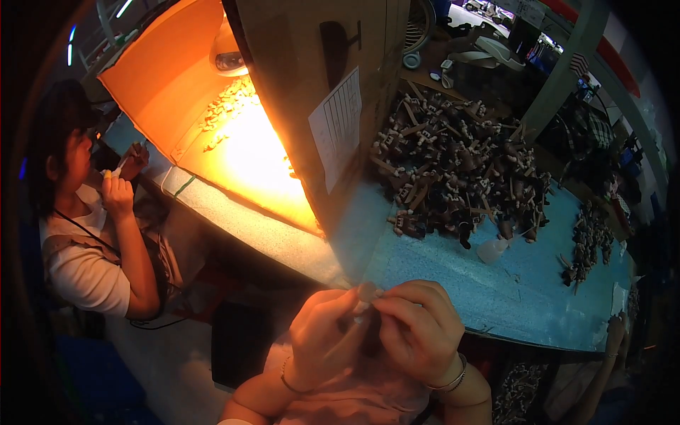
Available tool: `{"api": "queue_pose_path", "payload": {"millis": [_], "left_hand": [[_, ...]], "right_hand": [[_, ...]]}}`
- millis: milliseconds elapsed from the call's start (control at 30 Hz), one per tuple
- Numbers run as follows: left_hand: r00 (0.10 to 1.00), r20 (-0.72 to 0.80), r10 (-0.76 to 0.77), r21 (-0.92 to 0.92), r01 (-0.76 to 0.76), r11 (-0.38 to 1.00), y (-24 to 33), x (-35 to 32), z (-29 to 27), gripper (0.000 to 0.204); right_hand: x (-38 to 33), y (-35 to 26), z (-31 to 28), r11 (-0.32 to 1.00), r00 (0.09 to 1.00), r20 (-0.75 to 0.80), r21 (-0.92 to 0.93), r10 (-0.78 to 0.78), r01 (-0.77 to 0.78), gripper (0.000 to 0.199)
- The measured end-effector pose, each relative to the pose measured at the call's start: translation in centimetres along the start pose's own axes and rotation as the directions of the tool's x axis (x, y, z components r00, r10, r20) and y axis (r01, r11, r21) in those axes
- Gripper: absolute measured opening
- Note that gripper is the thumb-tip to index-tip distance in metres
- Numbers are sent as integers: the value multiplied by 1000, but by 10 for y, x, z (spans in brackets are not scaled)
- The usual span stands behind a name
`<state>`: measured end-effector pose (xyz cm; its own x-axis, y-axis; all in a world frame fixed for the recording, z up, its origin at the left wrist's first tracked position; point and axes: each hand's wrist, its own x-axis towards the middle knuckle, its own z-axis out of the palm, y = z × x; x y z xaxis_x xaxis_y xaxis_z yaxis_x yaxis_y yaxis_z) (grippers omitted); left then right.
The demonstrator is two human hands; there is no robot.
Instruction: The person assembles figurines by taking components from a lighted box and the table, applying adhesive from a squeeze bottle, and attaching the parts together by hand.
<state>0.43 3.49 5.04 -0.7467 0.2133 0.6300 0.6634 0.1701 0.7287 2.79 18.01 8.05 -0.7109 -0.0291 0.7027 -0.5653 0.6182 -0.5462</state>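
Close in front of my body, over my lap at the table's near edge, both hands are raised with their fingertips meeting. My left hand (322, 336) is closed, pinching a small brownish and pale piece (366, 292). From the other side, my right hand (421, 329) is closed with thumb and forefinger at that piece. Its kind is too small to make out, and the fingers cover most of it. Beyond my hands, a large heap of small brown, black and white figures (460, 163) lies on the blue tabletop (439, 265).
A translucent bottle (492, 249) stands before the heap; a smaller pile of figures (589, 241) lies right. A cardboard panel (312, 92) divides the table from a lamp-lit cardboard box (163, 78) with small pieces. A co-worker (92, 227) sits left; another person's hand (616, 336) shows right.
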Motion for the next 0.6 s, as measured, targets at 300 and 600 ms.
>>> {"api": "queue_pose_path", "payload": {"millis": [300, 600], "left_hand": [[979, 93, -184, -136, 196, 971, -1, -3, 1, 26], [836, 221, -502, -475, 542, 693, -5, -10, 6, 23]], "right_hand": [[9, -4, -9, 996, 985, 145, 3, 89, -91, 27], [5, -4, -5, 989, 946, 295, -99, 137, -112, 46]]}}
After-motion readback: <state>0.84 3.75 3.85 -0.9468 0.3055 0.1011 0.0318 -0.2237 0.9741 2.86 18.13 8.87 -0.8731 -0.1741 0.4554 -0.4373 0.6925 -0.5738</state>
